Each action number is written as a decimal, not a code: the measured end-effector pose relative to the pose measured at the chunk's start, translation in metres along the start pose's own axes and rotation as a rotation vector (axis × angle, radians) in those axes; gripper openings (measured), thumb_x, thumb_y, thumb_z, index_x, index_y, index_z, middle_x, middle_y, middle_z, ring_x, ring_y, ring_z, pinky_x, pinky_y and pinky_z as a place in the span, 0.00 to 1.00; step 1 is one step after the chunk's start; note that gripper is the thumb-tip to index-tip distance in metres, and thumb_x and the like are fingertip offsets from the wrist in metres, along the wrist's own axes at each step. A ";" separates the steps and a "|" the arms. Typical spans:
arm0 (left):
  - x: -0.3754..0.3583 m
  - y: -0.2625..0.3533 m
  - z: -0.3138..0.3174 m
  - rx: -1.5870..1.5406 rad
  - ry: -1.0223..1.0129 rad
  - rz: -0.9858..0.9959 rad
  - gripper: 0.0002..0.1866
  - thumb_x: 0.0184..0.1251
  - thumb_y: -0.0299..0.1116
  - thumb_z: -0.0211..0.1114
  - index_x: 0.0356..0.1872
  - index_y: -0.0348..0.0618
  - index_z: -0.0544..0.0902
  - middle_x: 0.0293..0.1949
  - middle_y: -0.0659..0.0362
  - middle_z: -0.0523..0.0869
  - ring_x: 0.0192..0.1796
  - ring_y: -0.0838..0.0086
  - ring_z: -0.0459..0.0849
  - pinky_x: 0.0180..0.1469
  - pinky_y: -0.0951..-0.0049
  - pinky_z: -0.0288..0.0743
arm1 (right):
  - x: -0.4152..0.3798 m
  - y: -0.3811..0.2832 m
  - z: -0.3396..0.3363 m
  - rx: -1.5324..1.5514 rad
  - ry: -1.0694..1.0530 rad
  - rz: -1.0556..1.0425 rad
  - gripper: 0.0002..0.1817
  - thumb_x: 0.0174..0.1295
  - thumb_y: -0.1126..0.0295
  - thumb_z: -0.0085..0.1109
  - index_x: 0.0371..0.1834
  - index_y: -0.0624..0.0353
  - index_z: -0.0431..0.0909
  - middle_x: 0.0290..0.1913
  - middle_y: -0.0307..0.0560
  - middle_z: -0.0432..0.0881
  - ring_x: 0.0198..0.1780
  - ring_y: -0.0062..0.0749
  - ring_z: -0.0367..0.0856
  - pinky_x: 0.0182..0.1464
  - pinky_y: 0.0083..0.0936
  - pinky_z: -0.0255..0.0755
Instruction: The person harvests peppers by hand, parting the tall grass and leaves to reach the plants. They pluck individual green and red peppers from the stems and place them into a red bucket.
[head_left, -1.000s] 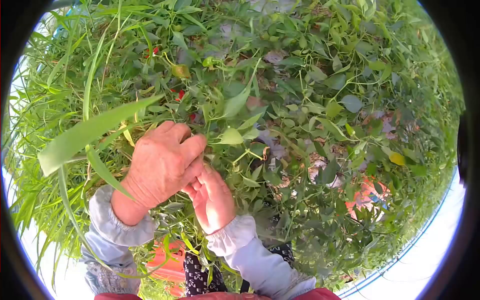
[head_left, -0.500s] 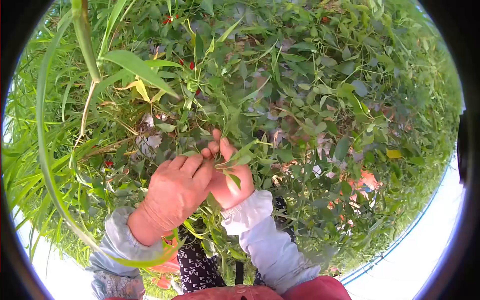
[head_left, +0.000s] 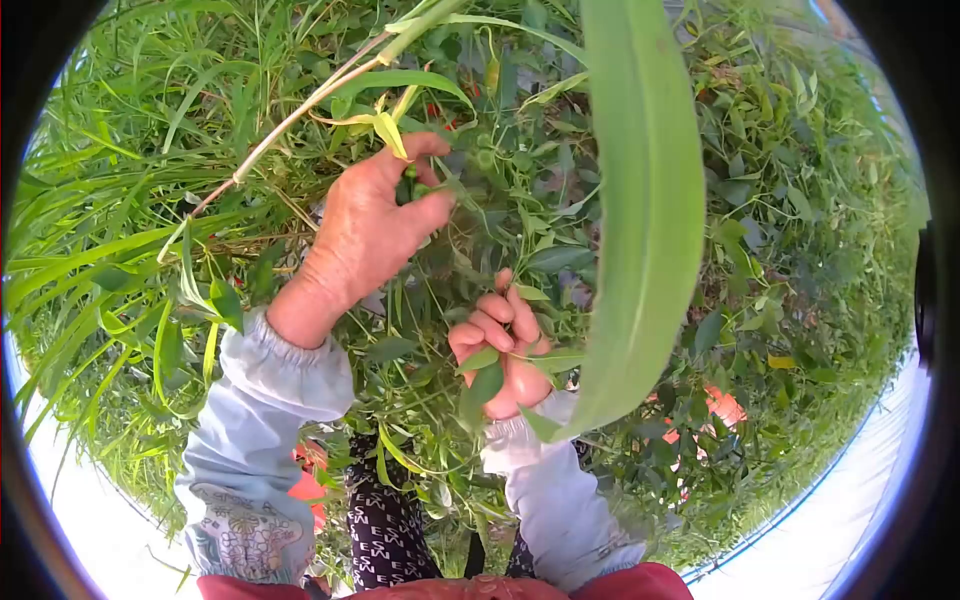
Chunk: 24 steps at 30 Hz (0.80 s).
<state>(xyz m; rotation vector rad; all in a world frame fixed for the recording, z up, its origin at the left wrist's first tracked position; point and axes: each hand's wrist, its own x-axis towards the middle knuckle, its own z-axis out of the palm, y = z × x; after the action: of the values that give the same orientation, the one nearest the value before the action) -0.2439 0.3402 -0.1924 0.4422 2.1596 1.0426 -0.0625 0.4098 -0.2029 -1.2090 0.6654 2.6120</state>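
Observation:
My left hand (head_left: 365,225) reaches forward into the leafy plants, back of the hand up. Its thumb and forefinger are apart, with a bit of green stem (head_left: 410,175) showing between them; no grip on it is visible. Just beyond the fingertips are small red pods (head_left: 440,112) that look like chili peppers, partly covered by leaves. My right hand (head_left: 505,345) is lower and to the right, palm up with its fingers curled in. Green leaves (head_left: 485,378) cross its palm, and whatever the fingers hold is hidden.
A broad grass blade (head_left: 645,200) hangs close to the camera, right of my hands. A dry grass stalk (head_left: 290,120) slants across the upper left. Tall grass (head_left: 90,270) grows at left, dense plants (head_left: 760,300) at right. Below are patterned trousers (head_left: 385,525).
My hands were together at the middle; now they are apart. The left has moved forward and its fingers have spread; the right has shifted slightly right and down. The broad blade has swung into view.

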 end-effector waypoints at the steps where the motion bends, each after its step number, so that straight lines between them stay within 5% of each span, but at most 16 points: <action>1: 0.010 0.004 0.007 0.072 -0.024 -0.006 0.22 0.49 0.32 0.62 0.50 0.44 0.76 0.34 0.53 0.83 0.39 0.61 0.83 0.43 0.65 0.74 | -0.002 0.001 0.000 -0.012 0.004 0.012 0.10 0.66 0.67 0.48 0.47 0.51 0.74 0.26 0.32 0.67 0.23 0.16 0.64 0.35 0.24 0.65; 3: 0.028 0.000 0.026 0.079 -0.080 0.020 0.26 0.47 0.35 0.62 0.53 0.46 0.74 0.39 0.52 0.82 0.40 0.56 0.81 0.45 0.64 0.75 | -0.001 0.001 0.004 -0.058 0.056 -0.011 0.10 0.68 0.67 0.45 0.46 0.53 0.74 0.24 0.30 0.65 0.22 0.16 0.64 0.37 0.21 0.63; 5: 0.037 -0.014 0.044 0.278 0.068 0.280 0.22 0.50 0.33 0.63 0.50 0.45 0.75 0.38 0.52 0.79 0.34 0.59 0.80 0.37 0.66 0.76 | 0.003 -0.002 0.009 -0.079 0.007 0.012 0.10 0.68 0.66 0.44 0.46 0.53 0.74 0.24 0.30 0.64 0.22 0.16 0.64 0.37 0.22 0.63; 7: 0.035 -0.003 0.038 0.388 0.065 0.188 0.15 0.49 0.32 0.61 0.41 0.43 0.78 0.36 0.51 0.79 0.35 0.57 0.81 0.36 0.62 0.77 | 0.004 0.001 0.006 -0.076 -0.056 0.066 0.11 0.69 0.66 0.43 0.46 0.54 0.74 0.23 0.30 0.64 0.21 0.16 0.63 0.37 0.22 0.63; 11: 0.000 0.012 0.025 0.501 0.100 0.206 0.09 0.43 0.31 0.62 0.28 0.41 0.79 0.36 0.48 0.77 0.32 0.63 0.81 0.31 0.68 0.76 | 0.018 -0.010 -0.019 -0.119 -0.470 0.179 0.21 0.65 0.58 0.47 0.60 0.52 0.65 0.53 0.43 0.72 0.49 0.29 0.72 0.53 0.35 0.65; 13: -0.024 0.024 0.023 0.585 0.121 0.153 0.10 0.45 0.32 0.60 0.31 0.40 0.80 0.43 0.46 0.77 0.36 0.65 0.80 0.31 0.69 0.76 | -0.007 0.045 0.030 -0.646 0.262 -0.461 0.21 0.67 0.58 0.45 0.58 0.56 0.67 0.47 0.39 0.77 0.43 0.27 0.75 0.47 0.25 0.66; 15: -0.047 0.028 0.023 0.621 0.161 0.083 0.19 0.47 0.33 0.59 0.42 0.37 0.82 0.55 0.42 0.73 0.40 0.64 0.77 0.33 0.70 0.72 | 0.004 0.018 0.007 -0.581 0.169 -0.333 0.25 0.67 0.56 0.41 0.64 0.58 0.61 0.61 0.45 0.69 0.58 0.36 0.69 0.58 0.30 0.63; 16: -0.057 0.029 0.026 0.659 0.207 0.051 0.20 0.46 0.34 0.60 0.43 0.36 0.81 0.54 0.43 0.75 0.41 0.64 0.77 0.34 0.69 0.71 | 0.016 -0.004 -0.010 -0.530 -0.435 0.128 0.27 0.69 0.55 0.36 0.66 0.59 0.57 0.66 0.46 0.62 0.65 0.38 0.61 0.67 0.32 0.51; 18: -0.077 0.033 0.015 0.687 0.272 -0.006 0.21 0.45 0.34 0.61 0.43 0.35 0.81 0.52 0.44 0.76 0.42 0.63 0.77 0.36 0.69 0.71 | 0.016 0.004 -0.020 -0.555 -0.413 0.207 0.27 0.69 0.55 0.36 0.66 0.59 0.57 0.66 0.46 0.62 0.65 0.38 0.61 0.67 0.32 0.51; 20: -0.097 0.036 -0.008 0.534 -0.039 -0.066 0.24 0.44 0.37 0.62 0.44 0.35 0.80 0.47 0.47 0.79 0.44 0.62 0.76 0.39 0.67 0.71 | 0.017 0.010 -0.028 -0.589 -0.406 0.268 0.27 0.69 0.55 0.35 0.66 0.59 0.57 0.66 0.46 0.62 0.65 0.38 0.60 0.67 0.32 0.50; 24: -0.136 0.014 -0.014 0.530 0.251 -0.083 0.21 0.40 0.39 0.64 0.37 0.39 0.82 0.37 0.55 0.79 0.43 0.64 0.76 0.36 0.68 0.69 | 0.013 0.041 -0.051 -0.644 -0.370 0.399 0.27 0.69 0.56 0.35 0.66 0.59 0.57 0.66 0.45 0.61 0.66 0.38 0.60 0.67 0.32 0.50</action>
<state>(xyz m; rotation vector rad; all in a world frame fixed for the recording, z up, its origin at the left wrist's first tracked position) -0.1582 0.2650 -0.1164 0.4728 2.6570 0.4854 -0.0510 0.3492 -0.2288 -0.7069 -0.0300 3.4158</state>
